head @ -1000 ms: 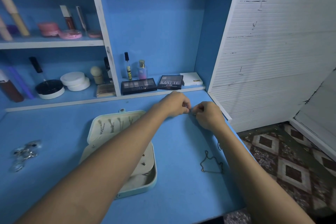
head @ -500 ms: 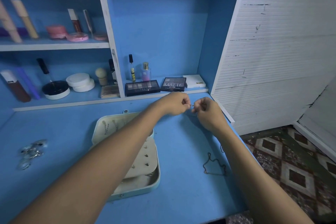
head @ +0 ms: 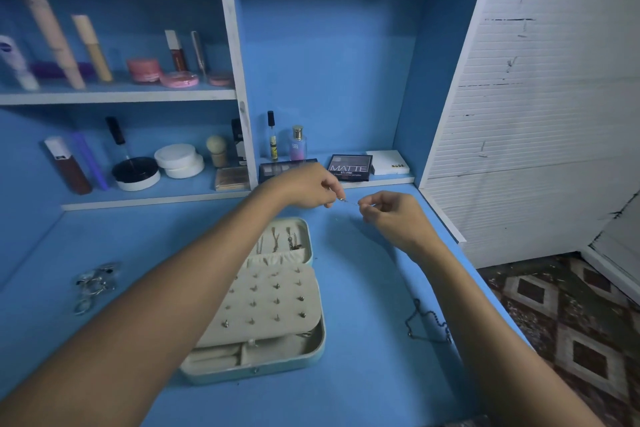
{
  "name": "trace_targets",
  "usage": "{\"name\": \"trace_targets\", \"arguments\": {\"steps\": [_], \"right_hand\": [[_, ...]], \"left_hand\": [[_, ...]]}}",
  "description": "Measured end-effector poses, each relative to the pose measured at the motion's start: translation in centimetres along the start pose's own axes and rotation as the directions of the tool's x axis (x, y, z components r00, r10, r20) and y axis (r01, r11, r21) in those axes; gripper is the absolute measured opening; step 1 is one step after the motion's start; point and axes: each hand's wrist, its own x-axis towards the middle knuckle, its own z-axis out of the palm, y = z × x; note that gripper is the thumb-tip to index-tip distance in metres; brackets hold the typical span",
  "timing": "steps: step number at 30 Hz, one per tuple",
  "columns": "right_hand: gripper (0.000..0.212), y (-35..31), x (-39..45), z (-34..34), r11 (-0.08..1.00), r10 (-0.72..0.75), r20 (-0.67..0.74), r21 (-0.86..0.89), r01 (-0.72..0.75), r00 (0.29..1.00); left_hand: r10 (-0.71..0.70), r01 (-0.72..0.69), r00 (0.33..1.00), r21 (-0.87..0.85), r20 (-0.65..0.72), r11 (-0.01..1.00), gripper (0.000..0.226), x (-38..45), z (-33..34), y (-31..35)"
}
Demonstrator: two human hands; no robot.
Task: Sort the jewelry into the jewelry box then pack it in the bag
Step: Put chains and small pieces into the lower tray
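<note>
An open pale green jewelry box (head: 313,354) lies on the blue desk, its cream earring panel studded with several small earrings and its lid holding hung chains. Above and behind the box, my left hand (head: 306,185) and my right hand (head: 389,215) each pinch one end of a thin chain (head: 349,202) stretched between them, lifted above the desk. A dark beaded chain (head: 427,322) lies on the desk at the right, partly hidden by my right forearm. A pile of silver jewelry (head: 93,284) sits at the desk's left.
Cosmetics fill the shelves behind: eyeshadow palettes (head: 349,166), a perfume bottle (head: 298,144), round white compacts (head: 178,161), tubes and pink jars. A white ribbed panel (head: 540,114) stands at the right, with patterned floor (head: 571,333) below the desk's right edge.
My hands have drawn slightly apart, so a short stretch of thin chain shows between them. The view has tilted up a little; the box looks nearer.
</note>
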Motion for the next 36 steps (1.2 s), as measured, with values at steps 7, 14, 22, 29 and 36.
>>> {"name": "trace_targets", "arguments": {"steps": [7,14,22,29,36], "right_hand": [[0.008,-1.5,-0.2,1.4,0.990,-0.051,0.047,0.135,0.044,0.998],[0.009,-3.6,-1.0,2.4,0.977,-0.135,0.110,0.182,0.114,0.985],[0.012,-5.0,-1.5,3.3,0.987,-0.161,0.152,0.013,0.161,0.975],[0.015,-5.1,-1.2,4.4,0.973,-0.107,0.156,-0.189,0.136,0.982],[0.018,-5.5,-1.2,6.5,0.956,-0.040,0.139,-0.283,0.079,0.989]], "left_hand": [[-0.050,0.052,0.998,-0.102,0.026,0.993,0.025,-1.9,-0.8,-2.0],[-0.132,0.147,0.989,-0.385,0.065,0.911,0.012,-3.9,-1.1,-3.9],[-0.068,0.062,0.998,-0.580,0.012,0.812,0.019,-6.3,-0.6,-5.7],[-0.115,0.045,0.988,-0.527,-0.100,0.849,0.012,-8.0,0.4,-6.5],[-0.193,0.082,0.945,-0.380,-0.264,0.921,0.012,-8.7,1.4,-6.8]]}}
